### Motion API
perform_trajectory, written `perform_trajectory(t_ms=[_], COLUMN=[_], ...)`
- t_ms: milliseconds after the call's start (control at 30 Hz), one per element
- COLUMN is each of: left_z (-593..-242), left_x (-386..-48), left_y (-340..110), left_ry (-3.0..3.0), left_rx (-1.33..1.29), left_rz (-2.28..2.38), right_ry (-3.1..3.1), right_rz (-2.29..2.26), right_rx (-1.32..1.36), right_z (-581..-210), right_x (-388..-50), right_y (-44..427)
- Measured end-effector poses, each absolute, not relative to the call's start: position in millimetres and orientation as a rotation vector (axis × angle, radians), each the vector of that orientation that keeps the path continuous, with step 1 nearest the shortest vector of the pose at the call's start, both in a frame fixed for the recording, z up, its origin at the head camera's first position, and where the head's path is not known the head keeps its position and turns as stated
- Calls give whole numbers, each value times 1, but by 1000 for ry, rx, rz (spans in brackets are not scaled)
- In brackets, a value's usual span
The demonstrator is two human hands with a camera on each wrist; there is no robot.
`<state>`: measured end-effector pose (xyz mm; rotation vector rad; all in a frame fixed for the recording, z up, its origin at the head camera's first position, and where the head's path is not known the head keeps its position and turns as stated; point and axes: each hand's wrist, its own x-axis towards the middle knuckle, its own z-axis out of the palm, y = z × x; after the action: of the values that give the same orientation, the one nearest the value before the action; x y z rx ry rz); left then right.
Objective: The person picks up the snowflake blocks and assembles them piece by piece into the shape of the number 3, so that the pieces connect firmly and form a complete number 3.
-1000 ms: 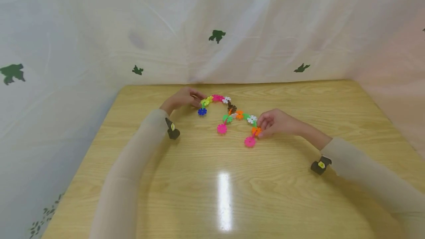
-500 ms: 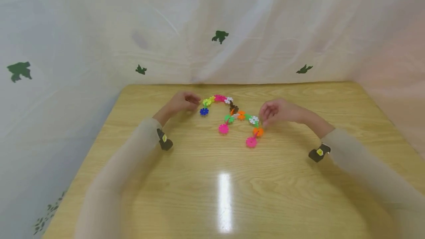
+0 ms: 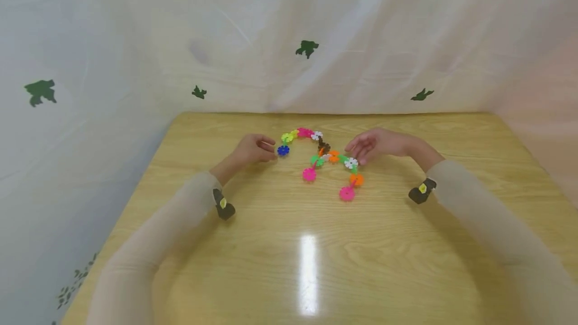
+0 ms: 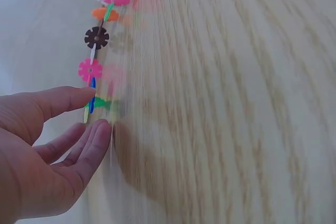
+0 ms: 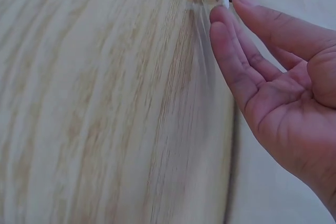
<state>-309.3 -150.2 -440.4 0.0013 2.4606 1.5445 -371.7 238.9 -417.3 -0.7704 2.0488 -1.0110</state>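
Note:
Snowflake-shaped plastic discs, slotted together into a wavy chain, lie on the wooden table. Its far arc runs from a blue disc (image 3: 283,150) through yellow discs (image 3: 287,137) and pink ones to a brown disc (image 3: 324,148). A nearer arc spreads right to a white disc (image 3: 351,163) and an orange disc (image 3: 356,180), with pink discs (image 3: 347,193) hanging off both ends. My left hand (image 3: 254,148) is just left of the blue disc, fingers loosely extended, holding nothing. Beside the white disc, my right hand (image 3: 378,143) has relaxed fingers; whether they touch it I cannot tell.
The wooden table (image 3: 271,245) extends in front of the chain and to both sides. A pale curtain (image 3: 244,54) with green leaf and bird-like prints hangs behind its far edge and along the left. Dark wrist cameras (image 3: 223,205) sit at both cuffs.
My left hand has drawn away from the yellow end of the chain. My right hand has left the orange disc and shifted back to beside the white one. The chain keeps its shape.

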Motion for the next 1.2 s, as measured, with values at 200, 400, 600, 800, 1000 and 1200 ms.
perform_trajectory(t_ms=[200, 400, 600, 800, 1000, 1200], left_z=[-440, -438, -441, -442, -442, -444], left_x=[-307, -307, -310, -313, -318, -328], left_y=[-138, -127, -123, -119, -115, -118], left_ry=[2440, 2484, 2491, 2503, 2470, 2463], left_rx=[-87, -137, -142, -110, -71, -4], left_rz=[1598, 1583, 1590, 1577, 1639, 1629], right_ry=[2016, 2021, 2016, 2013, 2059, 2135], right_rz=[-970, -971, -993, -1021, -1037, -1051], right_rx=[-772, -755, -732, -748, -728, -724], right_z=[-421, -424, -423, -425, -427, -429], right_x=[-379, -382, -379, -373, -361, -347], right_y=[236, 234, 233, 237, 240, 238])
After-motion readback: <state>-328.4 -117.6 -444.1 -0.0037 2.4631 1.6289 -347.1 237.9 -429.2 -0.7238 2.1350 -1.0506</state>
